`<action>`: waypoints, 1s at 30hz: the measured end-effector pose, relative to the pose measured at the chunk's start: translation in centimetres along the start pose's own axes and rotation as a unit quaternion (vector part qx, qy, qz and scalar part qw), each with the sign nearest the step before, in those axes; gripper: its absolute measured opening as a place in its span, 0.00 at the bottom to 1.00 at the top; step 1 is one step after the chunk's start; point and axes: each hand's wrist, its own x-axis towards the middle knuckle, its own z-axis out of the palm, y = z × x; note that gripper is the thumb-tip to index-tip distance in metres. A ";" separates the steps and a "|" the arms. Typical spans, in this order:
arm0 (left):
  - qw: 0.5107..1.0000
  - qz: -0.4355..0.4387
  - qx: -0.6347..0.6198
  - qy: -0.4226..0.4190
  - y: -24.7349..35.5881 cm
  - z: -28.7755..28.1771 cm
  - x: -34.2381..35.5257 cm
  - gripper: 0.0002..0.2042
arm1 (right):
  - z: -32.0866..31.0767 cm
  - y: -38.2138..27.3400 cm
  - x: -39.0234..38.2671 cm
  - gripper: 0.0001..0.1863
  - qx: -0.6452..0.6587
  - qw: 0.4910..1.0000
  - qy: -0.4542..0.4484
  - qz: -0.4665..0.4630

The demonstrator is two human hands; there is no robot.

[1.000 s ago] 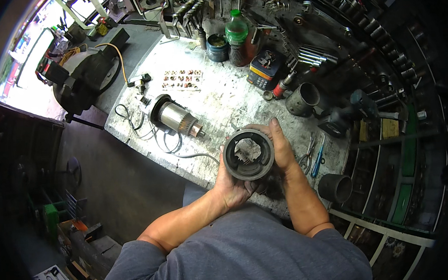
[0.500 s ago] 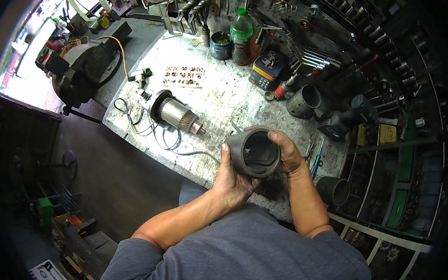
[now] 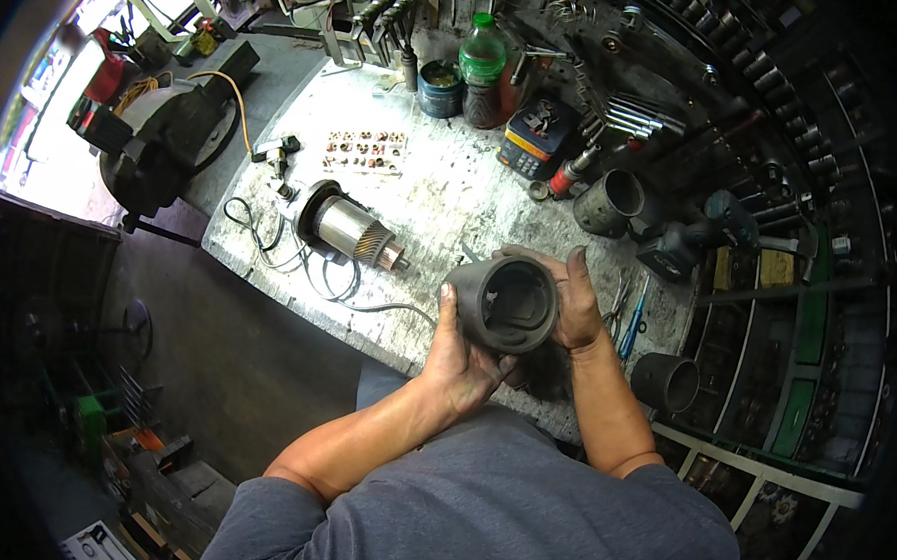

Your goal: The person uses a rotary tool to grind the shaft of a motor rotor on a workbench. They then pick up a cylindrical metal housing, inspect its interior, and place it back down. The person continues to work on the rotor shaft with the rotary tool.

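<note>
Scuffed, silvery-pale workbench top (image 3: 444, 185) spreads out beneath both hands. Over its near edge, a hollow, dark-grey metal cylinder (image 3: 475, 311) is held between them, tilted with its open mouth up and rightward. Its lower left, at seven o'clock, rests in the left hand (image 3: 454, 365), thumb along the outer wall; the right hand (image 3: 576, 309) braces three o'clock, thumb raised off the rim, fingers behind the far side. From the cylinder, a silver metal rotor with a copper end (image 3: 354, 232) lies at ten o'clock, small red and brass-coloured parts (image 3: 363, 154) at eleven, a green-capped plastic bottle (image 3: 482, 60) at twelve, a blue-handled screwdriver (image 3: 629, 338) at three, and a dark metal ring (image 3: 650, 381) at four.
</note>
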 end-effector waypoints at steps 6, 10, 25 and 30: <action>0.999 -0.026 -0.011 -0.030 0.2 -1.6 0.3 0.49 | 2.7 -1.2 -1.6 0.73 -0.081 0.996 -0.029 -0.038; 0.994 -0.062 -0.062 -0.062 0.6 -1.9 0.3 0.43 | 4.2 -2.4 -2.0 0.73 -0.120 0.990 -0.042 -0.057; 0.994 -0.059 -0.089 -0.033 0.2 -1.5 0.1 0.40 | 4.5 -1.9 -2.0 0.67 -0.097 0.994 -0.030 -0.041; 0.994 -0.050 -0.050 -0.078 0.4 -2.7 0.2 0.46 | 4.5 -2.3 -2.3 0.63 -0.040 0.996 -0.068 -0.050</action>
